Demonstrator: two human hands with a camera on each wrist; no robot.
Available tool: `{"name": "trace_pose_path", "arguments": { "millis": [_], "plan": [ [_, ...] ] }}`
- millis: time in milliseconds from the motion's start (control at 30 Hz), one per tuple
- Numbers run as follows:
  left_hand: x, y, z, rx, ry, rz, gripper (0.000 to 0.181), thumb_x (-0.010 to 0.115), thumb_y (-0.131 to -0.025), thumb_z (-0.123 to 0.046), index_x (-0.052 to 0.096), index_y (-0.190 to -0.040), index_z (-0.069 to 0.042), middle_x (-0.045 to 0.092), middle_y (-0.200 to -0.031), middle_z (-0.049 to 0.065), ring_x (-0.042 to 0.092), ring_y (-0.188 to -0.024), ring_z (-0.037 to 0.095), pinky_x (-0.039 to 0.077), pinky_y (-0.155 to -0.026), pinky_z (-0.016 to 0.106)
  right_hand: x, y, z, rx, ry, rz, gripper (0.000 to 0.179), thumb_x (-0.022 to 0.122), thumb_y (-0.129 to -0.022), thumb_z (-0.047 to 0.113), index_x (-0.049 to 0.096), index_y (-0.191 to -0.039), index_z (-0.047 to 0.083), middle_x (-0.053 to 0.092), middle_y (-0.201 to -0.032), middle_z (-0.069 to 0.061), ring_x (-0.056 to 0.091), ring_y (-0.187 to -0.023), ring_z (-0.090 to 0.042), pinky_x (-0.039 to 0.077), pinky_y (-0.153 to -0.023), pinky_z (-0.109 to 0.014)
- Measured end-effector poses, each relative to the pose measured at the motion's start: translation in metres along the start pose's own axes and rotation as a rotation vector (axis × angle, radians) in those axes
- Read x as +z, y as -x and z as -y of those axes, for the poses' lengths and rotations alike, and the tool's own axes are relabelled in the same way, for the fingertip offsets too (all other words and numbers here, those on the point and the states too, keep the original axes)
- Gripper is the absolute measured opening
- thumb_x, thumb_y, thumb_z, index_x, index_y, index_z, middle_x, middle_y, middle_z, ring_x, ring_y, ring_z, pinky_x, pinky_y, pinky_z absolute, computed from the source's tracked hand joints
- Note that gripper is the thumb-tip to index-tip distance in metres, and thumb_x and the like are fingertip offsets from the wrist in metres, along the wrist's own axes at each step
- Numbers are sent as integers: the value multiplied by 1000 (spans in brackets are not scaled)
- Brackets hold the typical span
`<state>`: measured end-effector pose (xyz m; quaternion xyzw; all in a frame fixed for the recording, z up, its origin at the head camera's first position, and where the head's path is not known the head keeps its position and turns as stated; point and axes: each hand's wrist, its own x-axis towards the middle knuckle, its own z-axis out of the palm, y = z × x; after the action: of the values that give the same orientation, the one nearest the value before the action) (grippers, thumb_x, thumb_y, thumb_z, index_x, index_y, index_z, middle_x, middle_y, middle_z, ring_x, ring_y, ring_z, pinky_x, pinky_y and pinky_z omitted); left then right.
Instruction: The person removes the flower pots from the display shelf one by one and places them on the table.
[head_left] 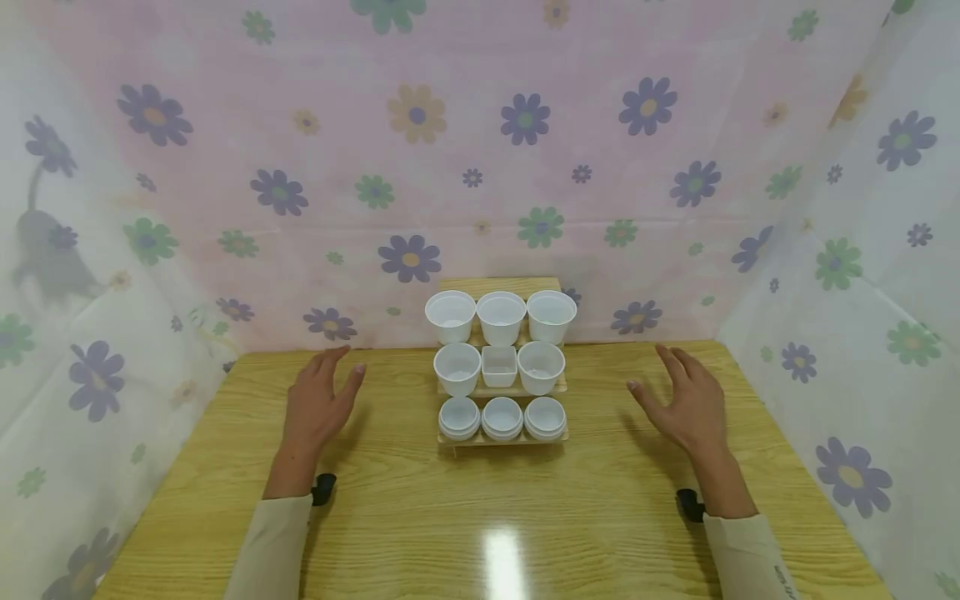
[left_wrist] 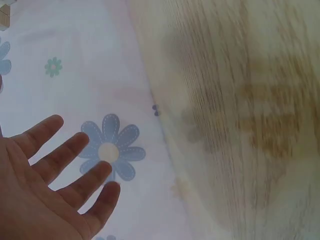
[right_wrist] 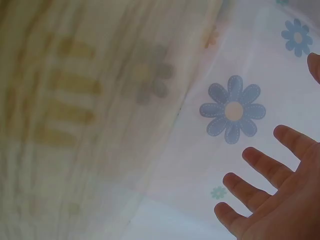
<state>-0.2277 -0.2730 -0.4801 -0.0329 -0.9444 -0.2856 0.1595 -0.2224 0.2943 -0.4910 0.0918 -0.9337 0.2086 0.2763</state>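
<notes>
My left hand (head_left: 318, 400) hovers over the left part of the table, fingers apart and holding nothing. On the opposite side, my right hand (head_left: 686, 404) is held much the same way, also with nothing in it. Between them stands a stepped wooden rack (head_left: 498, 285) bearing white containers in three rows. Three wide white cups (head_left: 501, 321) fill the top step. The middle step has a small square cup (head_left: 498, 368) flanked by two round cups (head_left: 458, 371). Three short round tubs (head_left: 502, 421) line the bottom step. Both wrist views show spread fingers (left_wrist: 82, 185) away from the rack.
The wood-grain table (head_left: 375, 517) reaches back to a pink flowered sheet (head_left: 465, 150). White flowered sheets (head_left: 885, 292) close in both sides. Light glares off the table's front middle. A black wrist mount (head_left: 322, 489) sits at each sleeve end.
</notes>
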Motion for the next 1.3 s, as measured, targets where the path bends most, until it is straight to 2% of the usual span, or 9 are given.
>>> {"name": "trace_pose_path", "arguments": {
  "millis": [200, 567, 700, 900, 1000, 1200, 1300],
  "plan": [
    [5, 0, -5, -4, 94, 17, 64, 45, -113, -52, 48, -157, -6, 44, -159, 26, 43, -142, 54, 35, -110, 74, 1, -1, 4, 5, -40, -7, 76, 79, -92, 45, 56, -150, 2, 55, -145, -33, 54, -126, -59, 43, -98, -75],
    [16, 0, -15, -16, 218, 63, 60, 45, -113, -51, 48, -158, -12, 53, -148, 20, 51, -136, 44, 44, -105, 67, -3, -3, 19, 23, -122, 17, 73, 81, -92, 39, 57, -148, 0, 55, -146, -33, 53, -126, -59, 43, -97, -76],
    [19, 1, -18, -19, 250, 70, 58, 44, -114, -48, 49, -156, -9, 57, -143, 21, 56, -131, 42, 45, -105, 63, -4, -4, 26, 21, -137, 19, 71, 82, -91, 38, 58, -147, 1, 55, -145, -32, 53, -125, -59, 43, -96, -76],
    [21, 2, -24, -31, 327, 123, 58, 41, -115, -47, 48, -156, -5, 58, -144, 23, 57, -131, 43, 45, -109, 60, -3, -4, 35, 38, -164, 32, 71, 83, -90, 37, 59, -145, 0, 56, -144, -31, 54, -124, -58, 43, -98, -75],
    [24, 3, -27, -37, 352, 144, 59, 40, -115, -49, 48, -156, -7, 59, -143, 22, 58, -129, 41, 47, -107, 60, -3, -5, 39, 29, -173, 31, 72, 85, -89, 37, 60, -143, -3, 57, -142, -31, 56, -122, -58, 44, -97, -74],
    [32, 4, -32, -39, 388, 172, 58, 40, -114, -52, 52, -153, -10, 67, -133, 18, 67, -116, 35, 54, -96, 56, -3, -6, 47, -1, -182, 24, 71, 86, -88, 36, 60, -140, -5, 59, -138, -30, 58, -121, -55, 46, -96, -72],
    [37, 5, -35, -48, 400, 188, 58, 40, -114, -52, 53, -152, -9, 69, -131, 17, 69, -115, 35, 55, -96, 56, -3, -6, 51, -2, -193, 29, 70, 86, -88, 36, 61, -139, -5, 60, -135, -30, 58, -120, -53, 47, -96, -71]
  ]
}}
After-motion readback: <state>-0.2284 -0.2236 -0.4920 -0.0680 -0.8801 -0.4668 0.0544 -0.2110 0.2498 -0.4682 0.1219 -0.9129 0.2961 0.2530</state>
